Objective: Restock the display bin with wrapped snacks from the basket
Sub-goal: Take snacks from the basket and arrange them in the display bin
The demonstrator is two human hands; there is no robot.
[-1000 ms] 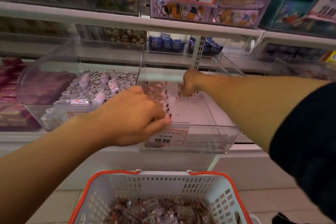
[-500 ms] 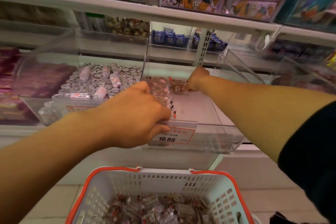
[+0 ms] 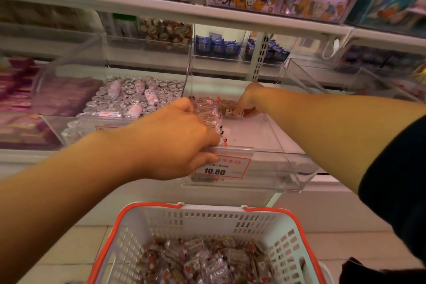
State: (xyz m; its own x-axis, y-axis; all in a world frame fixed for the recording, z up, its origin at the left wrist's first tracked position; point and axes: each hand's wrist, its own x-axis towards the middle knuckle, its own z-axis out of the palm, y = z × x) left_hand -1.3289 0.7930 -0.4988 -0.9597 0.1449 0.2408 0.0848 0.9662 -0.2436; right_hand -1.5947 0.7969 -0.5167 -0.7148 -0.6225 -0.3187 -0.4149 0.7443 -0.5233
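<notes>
Left hand point(image 3: 175, 138), frame centre, curls over the front lip of the clear acrylic display bin point(image 3: 288, 168), thumb on the red-bordered 10.80 price tag point(image 3: 221, 167), fingers against a row of clear-wrapped reddish snacks point(image 3: 206, 110) along the bin's left wall. Right hand point(image 3: 247, 101), upper centre, pinches a brown wrapped snack point(image 3: 228, 108) at the bin's back. Bin floor mostly bare. White plastic basket with orange rim point(image 3: 207, 217), bottom centre, holds many more wrapped snacks point(image 3: 202, 263). Risk: the left hand's pressure tips the standing row, or the pinched packet drops askew.
</notes>
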